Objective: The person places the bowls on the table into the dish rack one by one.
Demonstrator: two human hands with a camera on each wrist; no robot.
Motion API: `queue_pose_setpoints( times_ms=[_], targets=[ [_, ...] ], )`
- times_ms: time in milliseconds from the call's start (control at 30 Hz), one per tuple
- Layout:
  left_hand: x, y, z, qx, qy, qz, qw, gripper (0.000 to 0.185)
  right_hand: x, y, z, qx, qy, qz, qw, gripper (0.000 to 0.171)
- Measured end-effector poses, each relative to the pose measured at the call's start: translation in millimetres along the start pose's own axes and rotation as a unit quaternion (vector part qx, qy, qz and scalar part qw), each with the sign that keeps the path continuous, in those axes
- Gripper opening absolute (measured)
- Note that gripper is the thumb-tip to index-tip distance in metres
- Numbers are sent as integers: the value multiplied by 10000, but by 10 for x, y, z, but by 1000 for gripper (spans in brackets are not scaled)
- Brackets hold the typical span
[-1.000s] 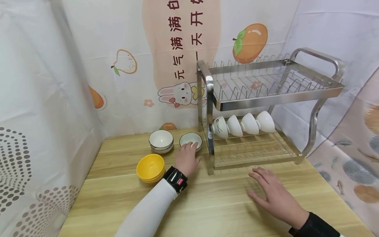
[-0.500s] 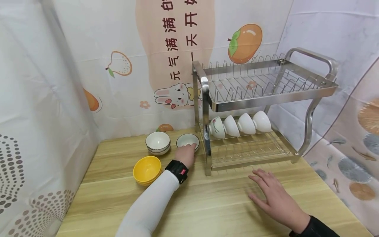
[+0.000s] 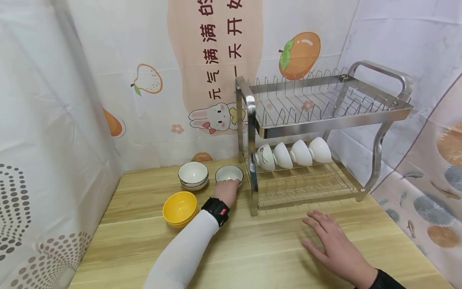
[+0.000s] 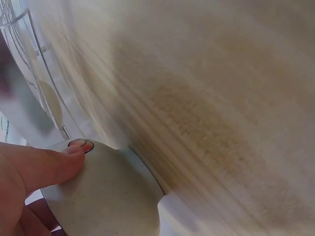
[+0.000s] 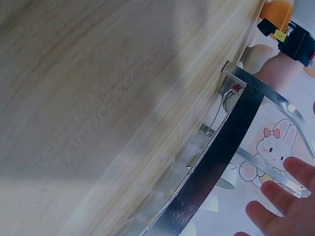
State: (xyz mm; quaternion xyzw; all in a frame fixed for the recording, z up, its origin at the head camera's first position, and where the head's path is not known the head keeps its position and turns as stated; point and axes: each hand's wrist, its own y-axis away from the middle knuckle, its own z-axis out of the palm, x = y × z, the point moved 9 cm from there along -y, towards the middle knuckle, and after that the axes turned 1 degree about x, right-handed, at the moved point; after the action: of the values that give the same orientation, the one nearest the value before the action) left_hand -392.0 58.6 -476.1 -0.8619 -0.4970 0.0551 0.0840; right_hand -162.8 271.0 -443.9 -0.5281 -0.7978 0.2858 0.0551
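Note:
My left hand (image 3: 226, 192) pinches the near rim of a dark-rimmed white bowl (image 3: 229, 172). In the left wrist view, the thumb (image 4: 74, 160) lies on the outside of this bowl (image 4: 113, 196), and the other fingers are partly hidden behind the rim. To its left stand two stacked white bowls (image 3: 193, 175) with dark rims. Nearer me is a stack of yellow bowls (image 3: 180, 208). My right hand (image 3: 337, 247) holds nothing and hovers over the table, in front of the rack, its fingers spread.
A two-tier metal dish rack (image 3: 306, 127) stands at the right. Several white bowls (image 3: 302, 152) lean on edge in a row along the back of its lower tier. The rack's left upright (image 3: 253, 160) is just beside the held bowl. Printed curtains (image 3: 151, 132) enclose the wooden table (image 3: 252, 257).
My left hand has come down onto the near rim of the single white bowl, and its fingers have closed on it. The right hand has stayed almost still. The view has shifted slightly.

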Motion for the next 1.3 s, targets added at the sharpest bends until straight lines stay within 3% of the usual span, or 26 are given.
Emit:
queue_pose_setpoints(
  times_ms=[200,367,500,667,933,1300],
  targets=[
    [13,115,-30,33,-14,44,10000,23,-43,22,-11,52,2,-73,10000,57],
    [-7,244,-51,-22,284,-56,9996,27,-69,23,-19,59,6,-106,9999,57],
    [-7,418,-72,-94,435,-92,9990,27,-90,25,-7,65,14,-99,9999,58],
    [40,694,-130,77,461,78,9989,27,-114,14,4,53,-33,-113,9999,59],
    [215,1148,-278,200,704,344,9967,28,-144,14,28,87,-55,-190,9998,58],
    [622,1557,-550,215,632,1118,9915,26,-241,35,97,121,-154,-337,9992,58]
  ],
)
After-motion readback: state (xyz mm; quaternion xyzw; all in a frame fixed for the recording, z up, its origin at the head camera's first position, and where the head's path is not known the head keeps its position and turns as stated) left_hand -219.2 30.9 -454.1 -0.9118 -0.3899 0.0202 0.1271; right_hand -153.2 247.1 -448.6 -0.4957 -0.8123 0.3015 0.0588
